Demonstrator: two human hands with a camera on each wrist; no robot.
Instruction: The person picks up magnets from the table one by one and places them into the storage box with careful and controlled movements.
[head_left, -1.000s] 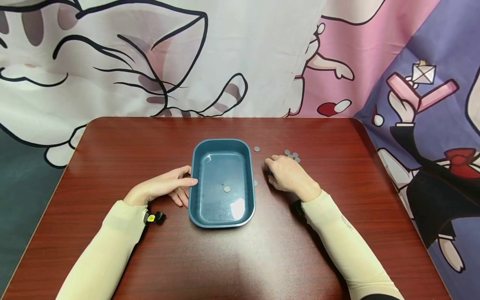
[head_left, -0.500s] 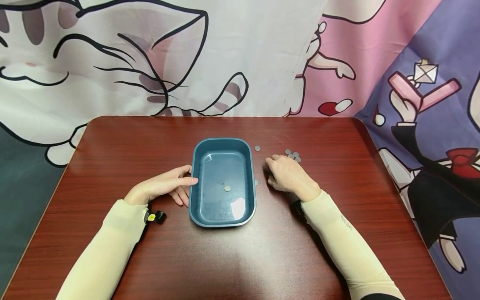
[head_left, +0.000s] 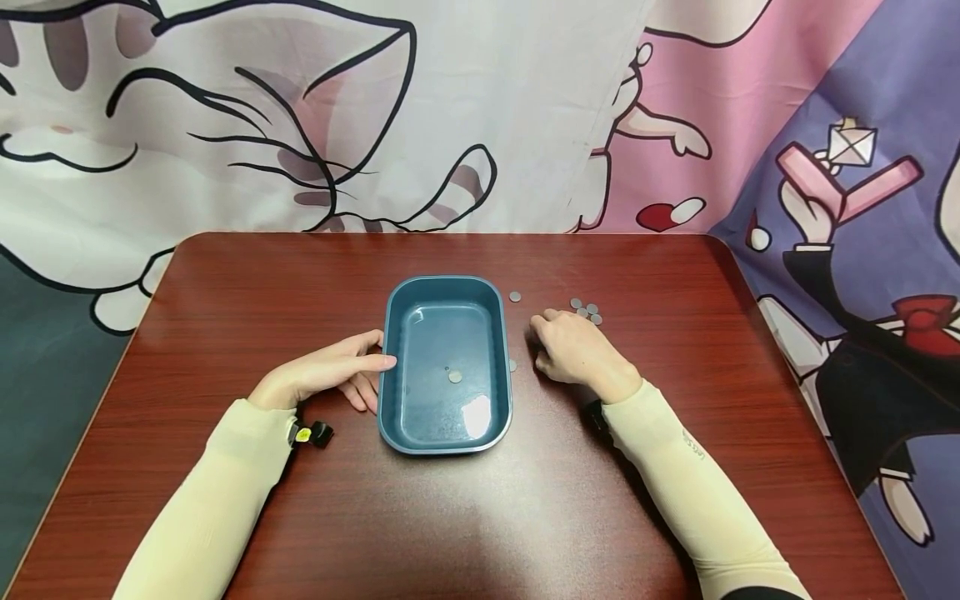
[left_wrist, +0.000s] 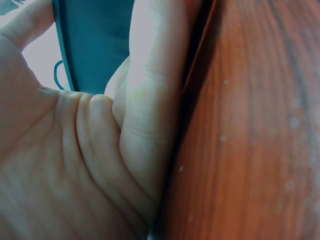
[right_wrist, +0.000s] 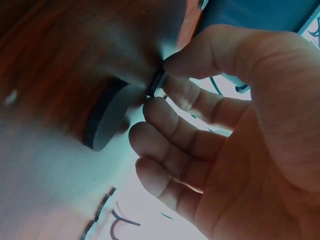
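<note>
A blue rectangular tray point(head_left: 445, 450) stands upright on the table, with one small grey disc point(head_left: 454, 377) on its floor. My left hand point(head_left: 330, 371) holds the tray's left wall, thumb over the rim and fingers outside it; the left wrist view shows its palm close up. Right of the tray, my right hand point(head_left: 577, 350) is low over the table. In the right wrist view its thumb and index finger pinch a dark-edged small disc point(right_wrist: 157, 82), which the hand hides from the head view. Another disc point(right_wrist: 106, 115) is close to the fingertips.
Several grey discs point(head_left: 592, 309) are clustered just beyond my right hand. Single discs lie near the tray's far right corner point(head_left: 514, 297) and against its right side point(head_left: 513, 365). A brown wooden table point(head_left: 360, 517) ends at a printed curtain point(head_left: 525, 125).
</note>
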